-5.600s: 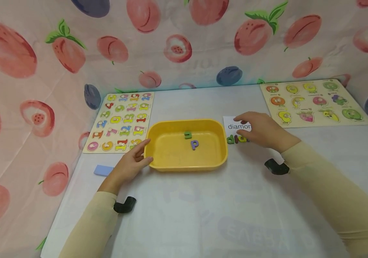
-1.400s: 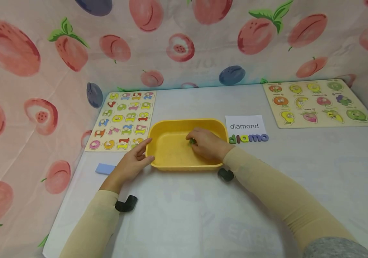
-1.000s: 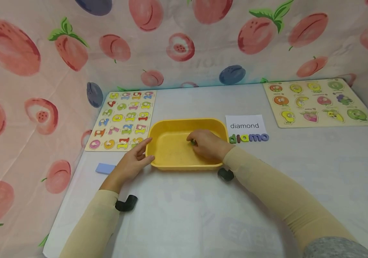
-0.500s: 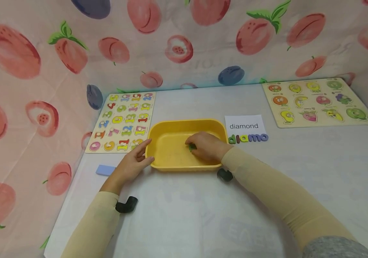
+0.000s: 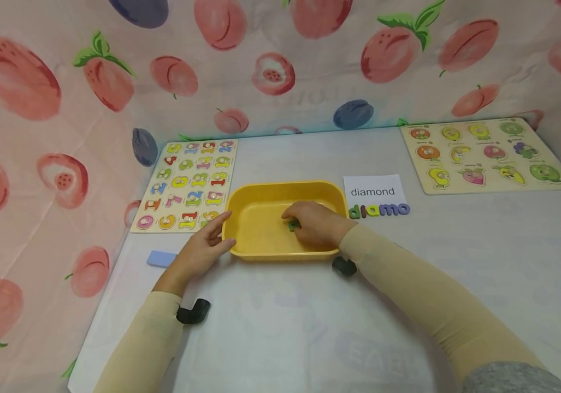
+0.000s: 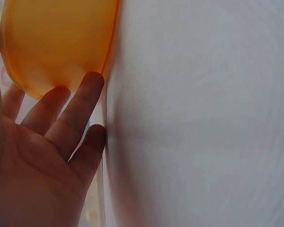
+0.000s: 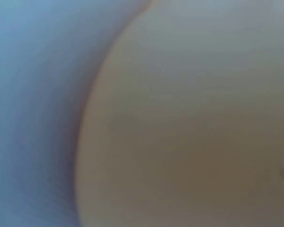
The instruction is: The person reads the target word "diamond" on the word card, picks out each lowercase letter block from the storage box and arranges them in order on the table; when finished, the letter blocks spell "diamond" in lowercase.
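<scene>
In the head view a yellow tray (image 5: pixel 260 255) stands mid-table. My left hand (image 5: pixel 199 248) rests at its left end, fairly straight fingers touching the outer wall and the thumb near the front rim. The left wrist view shows those fingers (image 6: pixel 80 106) spread against the tray (image 6: pixel 61 42). Inside the tray, my right hand (image 5: pixel 317 222) pinches a green letter (image 5: pixel 293 224), partly hidden by the fingers. Right of the tray lies a white card (image 5: pixel 376 188) printed "diamond", with a row of coloured letters (image 5: pixel 372 210) reading "diamo" below it. The right wrist view is a blur.
A number puzzle board (image 5: pixel 189 185) lies behind left of the tray. At the back right is a fruit puzzle board (image 5: pixel 486 158). A light blue block (image 5: pixel 160 258) sits near my left wrist, partly covered. Peach-printed cloth (image 5: pixel 270 71) hangs behind the white table.
My right hand has moved left from the letter row into the tray and now pinches the green letter. The purple letter seen there earlier is hidden. My left hand stays put.
</scene>
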